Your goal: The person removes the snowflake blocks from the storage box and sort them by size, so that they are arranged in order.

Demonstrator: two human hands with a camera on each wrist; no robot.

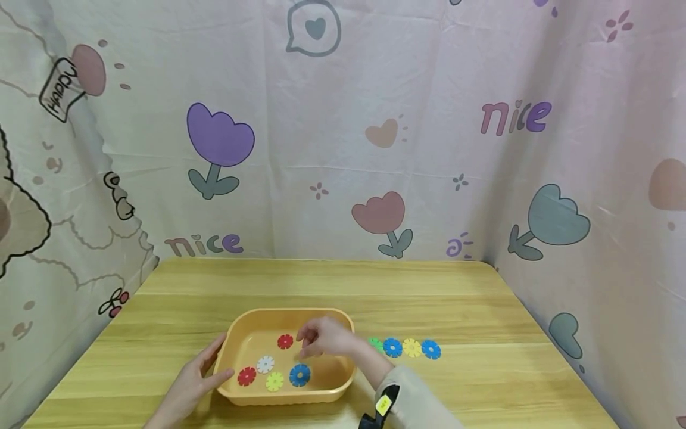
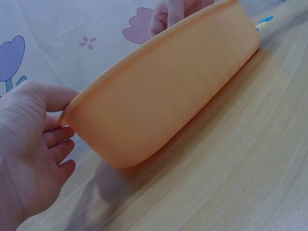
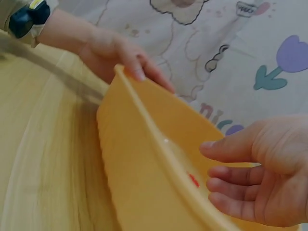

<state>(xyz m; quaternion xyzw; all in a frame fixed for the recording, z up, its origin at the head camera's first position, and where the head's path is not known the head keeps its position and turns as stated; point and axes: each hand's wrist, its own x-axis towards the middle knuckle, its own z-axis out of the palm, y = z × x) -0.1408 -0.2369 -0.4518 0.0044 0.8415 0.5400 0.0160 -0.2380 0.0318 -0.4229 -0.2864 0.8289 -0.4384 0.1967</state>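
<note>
Five visible snowflake discs [image 1: 247, 376] lie spread inside the orange plastic basin [image 1: 284, 397]. Its low walls probably keep them together. Above them, the right hand [image 1: 325, 337] is loosely curled, thumb apart, nothing visibly held. The left hand [image 1: 194, 376] pinches the rim, likely steadying it. Rightward, a disc row [image 1: 393, 347] leaves room before the table [image 1: 482, 381] edge.
</note>
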